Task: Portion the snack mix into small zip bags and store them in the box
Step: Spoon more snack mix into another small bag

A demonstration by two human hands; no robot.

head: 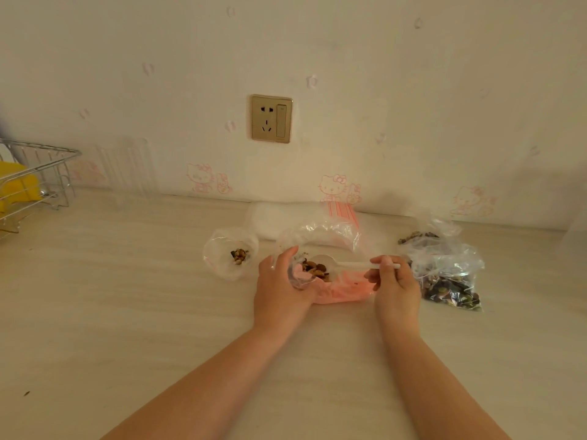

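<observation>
Snack mix: a small heap of brown nuts and dark bits sits in the mouth of a small clear zip bag at the middle of the tabletop.
Small zip bag: clear plastic, its opening facing up and held wide; it lies over a pink sheet or bag spread flat under it.
Left hand: grips the left edge of the small zip bag, thumb up along the rim and fingers curled round the plastic.
Right hand: pinches the handle end of a white plastic spoon, fingers curled over it.
Spoon: lies level, its bowl over the bag's mouth and touching the snack mix; whether it carries any mix cannot be told.
Filled bag: a second small clear bag stands just left of the left hand, with a little mix at its bottom.
Supply bags: two larger clear bags on the right, the near one holding dark mix, the far one partly open.
Back of tabletop: a white box lies against the wall, with a crumpled clear bag with a red-striped edge in front of it.
Far left: a wire rack with something yellow inside.
Wall: a gold socket plate above the work spot.
</observation>
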